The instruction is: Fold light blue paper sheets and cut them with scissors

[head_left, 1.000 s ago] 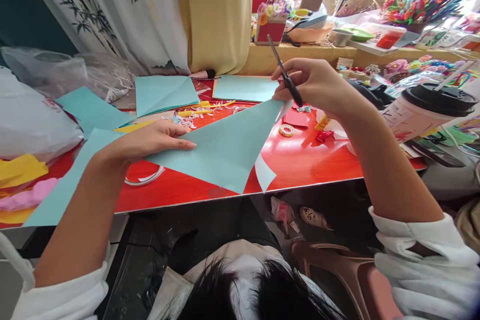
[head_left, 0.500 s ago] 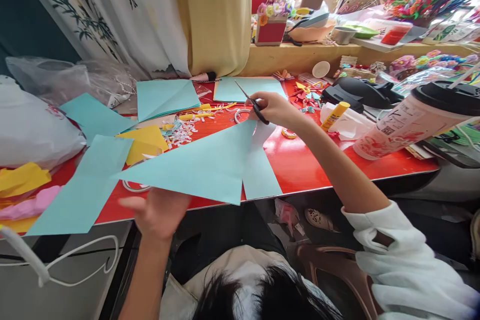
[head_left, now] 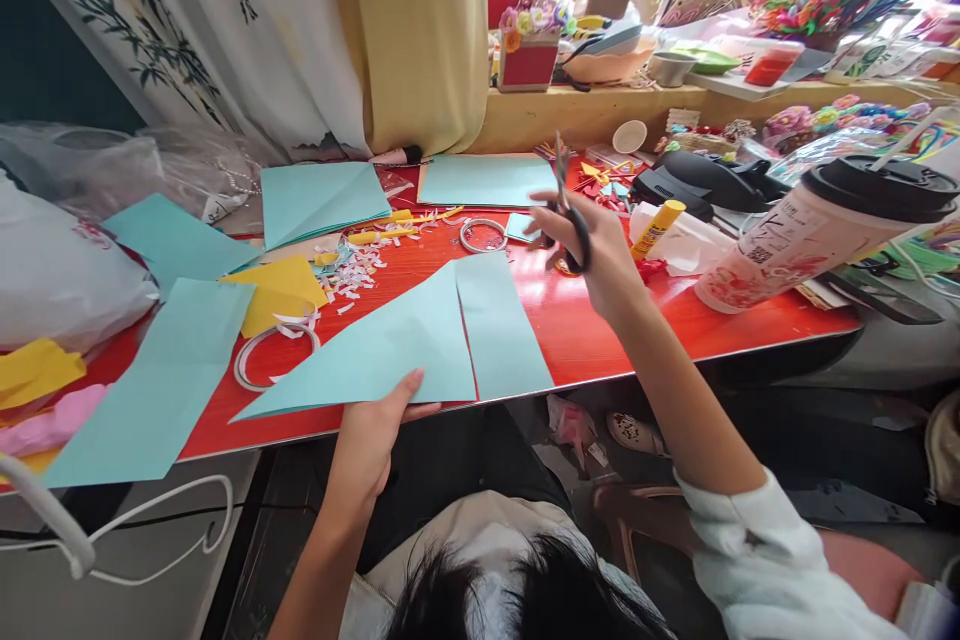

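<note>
My left hand [head_left: 375, 435] pinches the near edge of a folded light-blue paper triangle [head_left: 397, 340], thumb on top and fingers beneath. To the right of the triangle lies a light-blue paper strip [head_left: 502, 325], with a narrow gap between the two. My right hand [head_left: 596, 245] holds black-handled scissors [head_left: 562, 185] above the red table, blades pointing up and away. Its fingers are partly spread around the handles. A roll of tape [head_left: 482, 236] and a small blue paper square [head_left: 519, 227] lie beyond the strip.
Another tape roll [head_left: 247, 360] and a yellow paper [head_left: 285, 290] lie left of the triangle. Stacks of blue paper [head_left: 322, 200] and paper scraps [head_left: 356, 270] are farther back. A yellow glue stick [head_left: 658, 228] and a tall lidded cup [head_left: 780, 240] stand at right.
My right hand with the scissors has moved right, away from the paper. My left hand has shifted right and gripped the triangle's near edge. The triangle now lies lower, apart from the strip.
</note>
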`<action>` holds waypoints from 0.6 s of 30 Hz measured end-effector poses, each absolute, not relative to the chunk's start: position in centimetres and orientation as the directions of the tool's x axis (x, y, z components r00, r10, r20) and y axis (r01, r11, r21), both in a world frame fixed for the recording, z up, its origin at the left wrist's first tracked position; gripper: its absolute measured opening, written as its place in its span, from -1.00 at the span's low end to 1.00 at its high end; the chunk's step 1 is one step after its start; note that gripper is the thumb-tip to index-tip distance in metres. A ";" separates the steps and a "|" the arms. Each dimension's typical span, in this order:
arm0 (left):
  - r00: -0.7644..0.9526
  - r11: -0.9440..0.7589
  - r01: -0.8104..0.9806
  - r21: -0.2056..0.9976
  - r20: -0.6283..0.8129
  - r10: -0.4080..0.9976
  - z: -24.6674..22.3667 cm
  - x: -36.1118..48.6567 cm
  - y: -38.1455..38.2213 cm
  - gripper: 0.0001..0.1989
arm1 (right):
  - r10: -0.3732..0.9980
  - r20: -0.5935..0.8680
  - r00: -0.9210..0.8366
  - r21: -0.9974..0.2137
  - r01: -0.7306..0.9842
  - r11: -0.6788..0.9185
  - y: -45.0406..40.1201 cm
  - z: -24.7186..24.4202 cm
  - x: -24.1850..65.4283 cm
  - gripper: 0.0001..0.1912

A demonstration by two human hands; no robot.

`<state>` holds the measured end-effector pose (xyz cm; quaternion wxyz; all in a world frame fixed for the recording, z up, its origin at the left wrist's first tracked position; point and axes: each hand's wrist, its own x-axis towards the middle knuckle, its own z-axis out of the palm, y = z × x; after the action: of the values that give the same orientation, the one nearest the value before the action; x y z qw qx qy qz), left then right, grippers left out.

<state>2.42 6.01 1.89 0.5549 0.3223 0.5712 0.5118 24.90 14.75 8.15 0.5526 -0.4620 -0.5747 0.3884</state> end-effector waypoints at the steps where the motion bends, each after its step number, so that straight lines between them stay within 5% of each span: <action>1: -0.180 0.281 -0.217 0.935 -0.321 0.930 1.9 2.3 5.6 -0.47 | 0.981 0.191 -0.018 -0.982 0.012 0.191 12.5 7.4 25.0 -0.49; 4: -0.161 0.365 -0.281 0.887 -0.419 0.894 1.7 2.4 3.7 -0.48 | 0.933 -0.078 -0.351 -0.983 -0.129 -0.130 5.5 4.0 25.1 -0.36; 7: -0.200 0.385 -0.333 0.861 -0.463 0.863 1.2 2.9 1.5 -0.48 | 0.785 -0.221 -0.578 -0.956 -0.031 -0.292 0.3 1.3 25.2 -0.43; 18: -0.376 0.178 -0.541 0.822 -0.426 0.823 -0.8 4.4 -2.7 -0.50 | 0.792 -0.347 -0.503 -0.936 0.137 -0.324 -1.4 -0.1 22.7 -0.35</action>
<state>4.40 -2.67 -0.79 0.5431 0.1301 0.5422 0.6278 22.69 -1.40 -0.14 0.2387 -0.4379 -0.5302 0.6856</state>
